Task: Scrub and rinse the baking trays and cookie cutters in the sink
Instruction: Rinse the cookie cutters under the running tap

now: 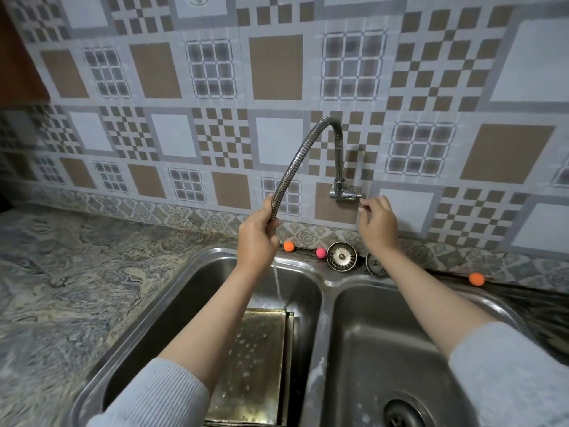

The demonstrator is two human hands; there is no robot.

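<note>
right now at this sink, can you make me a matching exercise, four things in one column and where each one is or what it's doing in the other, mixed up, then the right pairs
Things:
1. left hand
2. right hand
3. baking trays
4. pink ball

Places or states:
A. lying in the left basin under the water stream
B. pinching the tap handle at the wall
C. on the ledge behind the sink, beside a strainer
D. gripping the flexible faucet hose

Pairs: 1-D, 2-B, 3-A, 4-C

Brown-and-white checkered wall tiles (277, 72); grey swirled marble bench (77, 272); silver steel sink (326, 285); 2 orange balls (288, 246), 1 pink ball (320, 252); grey sleeves (160, 396).
</note>
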